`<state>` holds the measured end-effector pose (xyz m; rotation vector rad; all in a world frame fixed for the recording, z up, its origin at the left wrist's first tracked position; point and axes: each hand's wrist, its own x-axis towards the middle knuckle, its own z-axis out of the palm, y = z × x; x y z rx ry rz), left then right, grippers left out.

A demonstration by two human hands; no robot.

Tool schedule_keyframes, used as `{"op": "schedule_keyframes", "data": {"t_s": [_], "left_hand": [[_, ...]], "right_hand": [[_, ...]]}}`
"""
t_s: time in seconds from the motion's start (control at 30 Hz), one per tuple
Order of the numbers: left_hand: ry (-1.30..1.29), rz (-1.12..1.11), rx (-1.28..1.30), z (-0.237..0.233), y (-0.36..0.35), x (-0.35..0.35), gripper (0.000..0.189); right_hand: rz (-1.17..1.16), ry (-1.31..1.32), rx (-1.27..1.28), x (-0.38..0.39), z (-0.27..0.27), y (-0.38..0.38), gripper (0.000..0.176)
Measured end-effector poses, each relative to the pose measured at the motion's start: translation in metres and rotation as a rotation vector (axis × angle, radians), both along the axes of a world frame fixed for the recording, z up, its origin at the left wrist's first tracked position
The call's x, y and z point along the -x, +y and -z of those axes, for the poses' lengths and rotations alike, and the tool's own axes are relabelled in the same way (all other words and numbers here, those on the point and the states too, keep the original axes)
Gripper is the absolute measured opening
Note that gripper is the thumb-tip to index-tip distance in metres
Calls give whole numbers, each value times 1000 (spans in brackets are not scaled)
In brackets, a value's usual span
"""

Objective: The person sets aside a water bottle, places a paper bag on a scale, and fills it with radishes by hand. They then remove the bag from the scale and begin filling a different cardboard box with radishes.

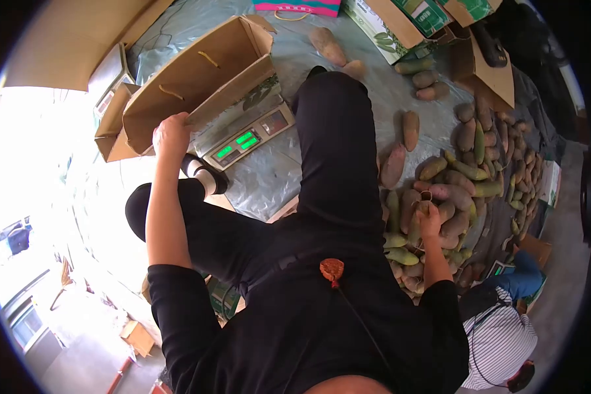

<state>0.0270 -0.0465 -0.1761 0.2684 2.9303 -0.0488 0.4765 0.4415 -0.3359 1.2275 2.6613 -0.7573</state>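
My left hand [171, 134] is closed on the near edge of an open cardboard box [167, 79] with yellow cord handles. The box lies tilted on its side at a digital scale [249, 139], whose green displays are lit. On my right, my right hand [429, 222] reaches into a pile of reddish-brown and green root vegetables [456, 180]. Its fingers are curled together; what is between them is too small to make out. A thin ring-like shape shows just beyond the fingertips.
Loose root vegetables [327, 46] lie on the plastic sheet [262, 184] ahead. Green printed cartons [400, 26] and a brown box [489, 72] stand at the upper right. A person in a striped top [502, 335] is at the lower right. My legs stretch between scale and pile.
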Motion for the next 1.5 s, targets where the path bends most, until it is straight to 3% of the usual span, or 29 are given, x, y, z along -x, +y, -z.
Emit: {"op": "schedule_keyframes", "data": {"t_s": [0.13, 0.2, 0.27, 0.4, 0.6, 0.67, 0.73, 0.8, 0.87, 1.0, 1.13, 1.2, 1.27, 1.33, 1.4, 1.47, 1.5], "left_hand": [[-22, -24, -10, -3, -4, -7, 30], [-19, -31, -29, 2, -6, -7, 29], [-14, -42, -48, 5, -8, -9, 28], [47, 4, -105, 14, -10, -15, 28], [90, 59, -97, 13, -10, -20, 31], [114, 71, -104, 19, -14, -19, 29], [136, 85, -109, 22, -16, -19, 28], [153, 94, -110, 22, -16, -20, 29], [168, 97, -120, 23, -16, -22, 28], [182, 99, -112, 19, -13, -24, 26], [149, 68, -81, 17, -9, -22, 23], [143, 79, -77, 16, -9, -21, 22], [192, 109, -109, 18, -10, -22, 19], [196, 120, -36, 20, -12, -20, 20], [188, 127, -76, 22, -14, -19, 24], [200, 138, -32, 24, -15, -18, 28], [211, 124, -39, 25, -15, -19, 29]], "right_hand": [[-11, 124, 15, 31, -11, 12, 47], [64, 342, 186, 65, -24, 22, 44], [169, 392, 289, 116, -62, 16, 40], [-163, 637, 186, 227, -141, -4, 39], [-458, 1072, 499, 366, -257, -87, 35], [-643, 1082, 594, 403, -269, -112, 37], [-670, 1110, 779, 433, -282, -158, 24], [-832, 1080, 662, 458, -274, -191, 18], [-938, 975, 464, 489, -239, -222, 34], [-1093, 793, 44, 507, -189, -280, 32], [-1306, 294, -298, 502, -162, -311, 26], [-1279, 232, -298, 499, -154, -314, 31], [-1157, 293, -64, 496, -157, -308, 31], [-1194, 335, -63, 496, -167, -290, 36], [-1238, 417, 70, 496, -177, -256, 37], [-1166, 389, 235, 463, -223, -209, 40], [-1121, 482, 263, 458, -214, -182, 40]]}}
